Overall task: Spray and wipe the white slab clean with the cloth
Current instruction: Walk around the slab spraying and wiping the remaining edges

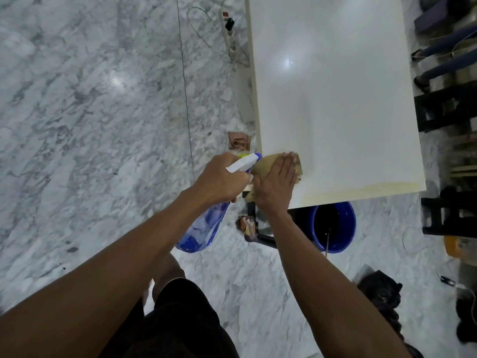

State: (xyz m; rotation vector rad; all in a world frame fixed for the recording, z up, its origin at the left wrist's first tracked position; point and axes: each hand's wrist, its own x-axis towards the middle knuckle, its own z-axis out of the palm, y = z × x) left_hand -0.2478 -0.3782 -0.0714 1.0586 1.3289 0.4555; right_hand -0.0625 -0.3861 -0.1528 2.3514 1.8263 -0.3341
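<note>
The white slab (333,94) fills the upper right of the view, raised above the floor. A tan cloth (265,164) lies on its near left corner. My right hand (276,184) presses flat on the cloth with straight fingers. My left hand (219,179) grips the neck of a clear blue spray bottle (204,228) with a white trigger head, just off the slab's left edge; the bottle body hangs below my hand.
A blue bucket (335,228) with dark liquid stands under the slab's near edge. A power strip (228,29) with cables lies on the marble floor (90,112) to the slab's left. Black stools (446,109) and a person's legs (444,60) are at the right. A dark bag (382,293) lies at lower right.
</note>
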